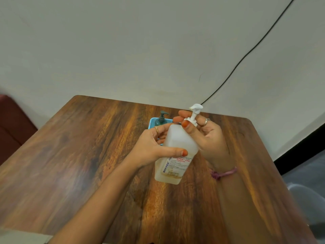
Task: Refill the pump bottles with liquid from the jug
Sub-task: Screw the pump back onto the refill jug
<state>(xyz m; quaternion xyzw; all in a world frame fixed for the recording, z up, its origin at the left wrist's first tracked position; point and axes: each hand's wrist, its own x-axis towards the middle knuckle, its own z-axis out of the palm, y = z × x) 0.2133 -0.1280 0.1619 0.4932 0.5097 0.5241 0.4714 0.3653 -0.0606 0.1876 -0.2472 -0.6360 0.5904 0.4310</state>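
Forearms reach in as my left hand (154, 147) grips the white pump bottle (177, 152) above the tabletop (88, 155), right-hand fingers (185, 123) pinching its collar; I'd twist steadily, bottle upright.

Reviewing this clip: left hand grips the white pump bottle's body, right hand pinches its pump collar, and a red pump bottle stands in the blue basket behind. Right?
Not quite. The head view shows the pump bottle in the blue basket is dark green, not red. The left hand does grip the white pump bottle, and the right hand pinches its collar.
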